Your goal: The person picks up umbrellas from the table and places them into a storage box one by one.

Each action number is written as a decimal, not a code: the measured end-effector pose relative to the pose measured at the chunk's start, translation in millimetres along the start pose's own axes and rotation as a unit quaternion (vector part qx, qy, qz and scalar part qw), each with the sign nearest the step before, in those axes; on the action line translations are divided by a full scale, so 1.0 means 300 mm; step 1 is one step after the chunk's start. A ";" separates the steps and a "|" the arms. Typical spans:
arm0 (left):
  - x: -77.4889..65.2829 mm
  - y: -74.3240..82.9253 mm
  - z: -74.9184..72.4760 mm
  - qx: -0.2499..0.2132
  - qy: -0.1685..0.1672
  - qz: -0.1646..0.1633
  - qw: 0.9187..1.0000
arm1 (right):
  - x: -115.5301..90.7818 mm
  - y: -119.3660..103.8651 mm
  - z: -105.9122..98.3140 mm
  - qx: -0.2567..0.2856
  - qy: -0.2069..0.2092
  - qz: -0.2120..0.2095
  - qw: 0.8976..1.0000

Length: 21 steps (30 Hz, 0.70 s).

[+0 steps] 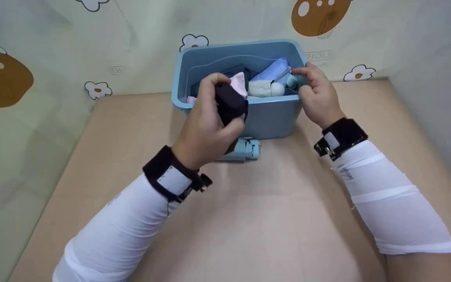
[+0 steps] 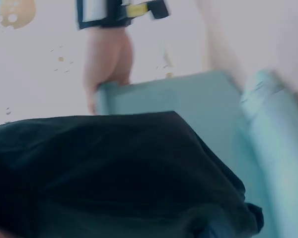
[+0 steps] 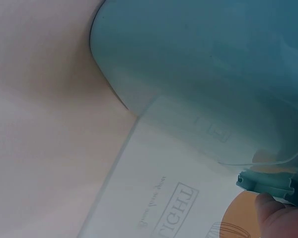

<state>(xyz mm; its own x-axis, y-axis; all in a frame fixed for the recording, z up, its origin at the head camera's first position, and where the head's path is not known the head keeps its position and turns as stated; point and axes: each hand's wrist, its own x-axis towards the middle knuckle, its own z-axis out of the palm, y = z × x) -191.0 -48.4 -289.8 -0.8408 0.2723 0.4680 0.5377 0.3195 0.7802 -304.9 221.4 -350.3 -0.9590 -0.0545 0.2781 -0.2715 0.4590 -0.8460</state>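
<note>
My left hand (image 1: 210,121) grips a dark folded umbrella (image 1: 230,102), held up in front of a blue plastic bin (image 1: 274,117). Its dark cloth (image 2: 99,163) fills the lower part of the left wrist view. At the bin's right side, my right hand (image 1: 319,92) pinches the rim between thumb and curled fingers. Below the left hand, a light-blue folded umbrella (image 1: 247,150) lies on the table before the bin, partly hidden by that hand.
Inside the bin are a blue folded bundle (image 1: 271,69), a pale bundle with a rounded white end (image 1: 277,89) and pink cloth (image 1: 239,83). The bin stands on a beige table (image 1: 264,219) near a patterned wall covering (image 1: 139,47).
</note>
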 end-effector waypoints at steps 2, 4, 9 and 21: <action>0.032 0.024 -0.021 0.014 0.006 0.007 1.000 | 0.000 0.000 0.000 0.001 0.001 -0.001 1.000; 0.065 0.046 -0.039 0.043 0.006 0.012 0.999 | -0.001 0.000 0.001 0.003 0.001 -0.001 1.000; 0.155 0.077 -0.072 0.129 -0.010 0.008 0.992 | -0.001 0.003 0.001 0.002 0.000 0.005 1.000; 0.329 -0.029 -0.082 0.311 -0.091 -0.029 0.946 | -0.002 -0.003 0.005 0.007 -0.007 0.014 1.000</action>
<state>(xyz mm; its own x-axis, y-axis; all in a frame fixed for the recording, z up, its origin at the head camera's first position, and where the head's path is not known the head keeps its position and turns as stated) -280.2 -46.5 -240.3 -0.8753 0.3715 0.3094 0.4720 0.7955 0.3801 -304.1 219.7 -350.6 -0.9671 -0.0546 0.2484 -0.2461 0.4486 -0.8592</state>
